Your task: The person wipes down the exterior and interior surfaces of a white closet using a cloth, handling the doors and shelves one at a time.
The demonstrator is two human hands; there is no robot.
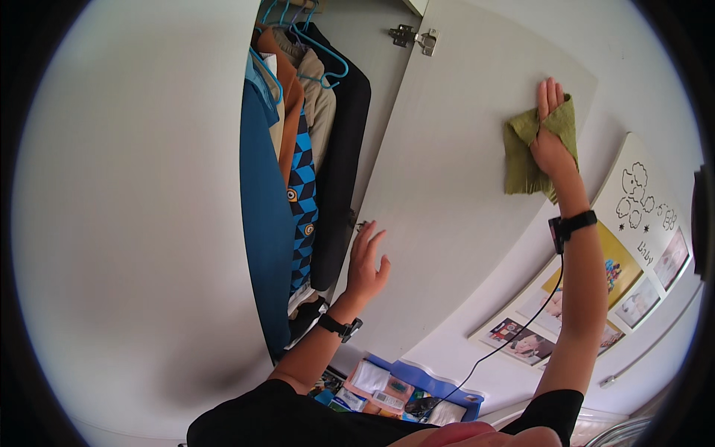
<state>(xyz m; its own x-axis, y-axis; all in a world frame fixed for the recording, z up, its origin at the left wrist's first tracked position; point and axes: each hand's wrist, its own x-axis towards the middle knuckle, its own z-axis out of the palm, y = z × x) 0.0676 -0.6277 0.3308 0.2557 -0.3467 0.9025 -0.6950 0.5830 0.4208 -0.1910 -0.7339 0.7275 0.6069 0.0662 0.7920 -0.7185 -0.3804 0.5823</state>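
Note:
My right hand (553,149) presses a green cloth (524,153) against the inner face of the open wardrobe door (462,171), near its outer edge. Part of the cloth wraps over the hand, and the fingertips stick out above it. Lower down, my left hand (366,267) is raised with its fingers apart, close to a lower hinge at the door's hinged side; whether it touches the door I cannot tell. Each wrist wears a black band with a small device, and a thin black cable (514,339) runs down from the right one.
Clothes hang inside the wardrobe, among them a black jacket (342,164) and a blue garment (261,223), on blue hangers (328,56). A metal hinge (413,37) joins the door above. Below stands a blue bin (439,384) of packages. A picture frame (514,320) hangs at right.

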